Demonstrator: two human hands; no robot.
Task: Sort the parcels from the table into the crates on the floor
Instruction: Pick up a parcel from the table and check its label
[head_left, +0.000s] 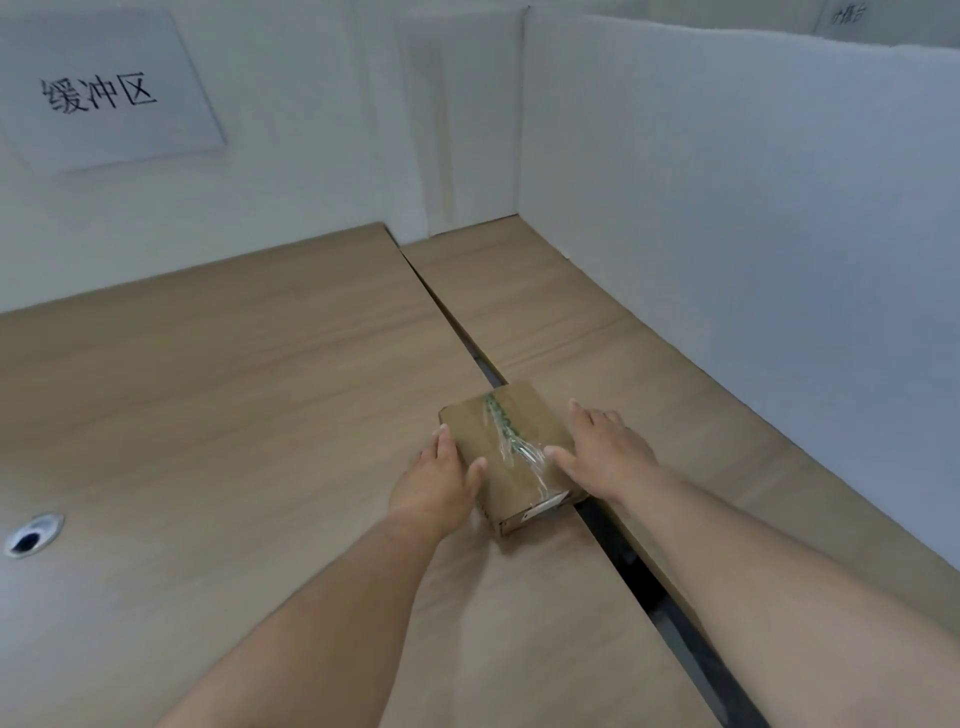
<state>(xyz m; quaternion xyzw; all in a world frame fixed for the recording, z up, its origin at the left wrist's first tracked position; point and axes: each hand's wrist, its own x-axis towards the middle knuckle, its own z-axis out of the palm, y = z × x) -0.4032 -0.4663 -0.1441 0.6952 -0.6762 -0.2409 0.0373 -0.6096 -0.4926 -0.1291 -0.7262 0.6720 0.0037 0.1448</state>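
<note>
Two hands, the left hand (441, 483) and right hand (608, 452), press straight fingers against opposite sides of a taped parcel (511, 441) straddling the gap (649, 587) between tabletops (208, 389), seemingly bracing it for lifting.

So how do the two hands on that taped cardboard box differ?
The left hand lies along the left side of the box with its fingers close together, while the right hand lies along the right side with its fingers more spread. The left hand is over the left tabletop and the right hand over the right tabletop. Both have straight fingers and a thumb on the box top.
</note>
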